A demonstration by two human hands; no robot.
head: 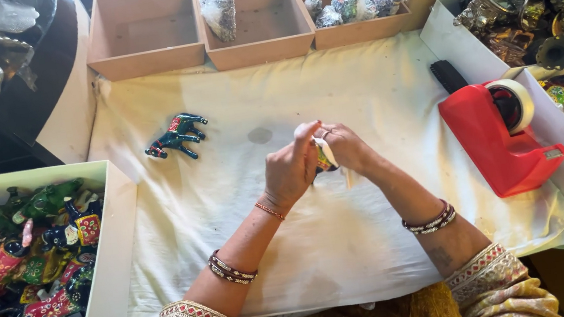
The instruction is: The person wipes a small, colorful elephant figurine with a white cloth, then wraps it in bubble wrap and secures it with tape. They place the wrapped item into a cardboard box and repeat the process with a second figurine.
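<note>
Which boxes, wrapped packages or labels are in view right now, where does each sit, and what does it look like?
Three tan open boxes: far table edge, side by side; left one empty.
Wrapped bundles: one in the middle box, several in the right; whitish, lumpy.
White box: left, full of colourful painted figurines.
White box: right, holding metallic figurines.
Small item: between left hand and right hand, partly in white wrap.
No labels, signs or screens visible.
</note>
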